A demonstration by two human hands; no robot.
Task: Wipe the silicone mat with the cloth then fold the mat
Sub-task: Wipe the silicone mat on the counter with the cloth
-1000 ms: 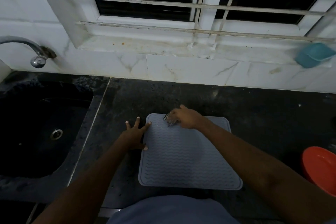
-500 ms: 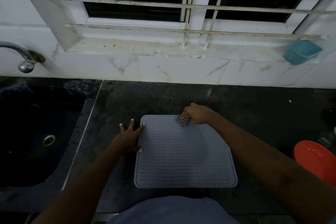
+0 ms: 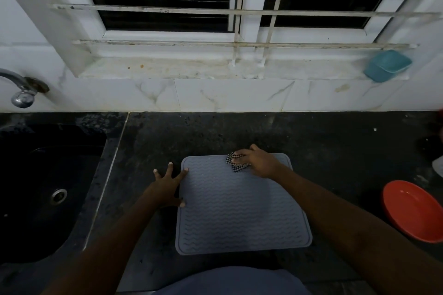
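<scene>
With the silicone mat (image 3: 239,211) flat just right of the sink (image 3: 48,187), I press my wide-spread left hand (image 3: 167,187) on its sink-side edge as an anchor while my right hand (image 3: 260,160) grips the bunched cloth (image 3: 236,162) for wiping.

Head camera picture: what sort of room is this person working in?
Most likely a home kitchen: a dark sink with a metal tap, set beside a black stone counter, and a red bowl on that counter.
</scene>
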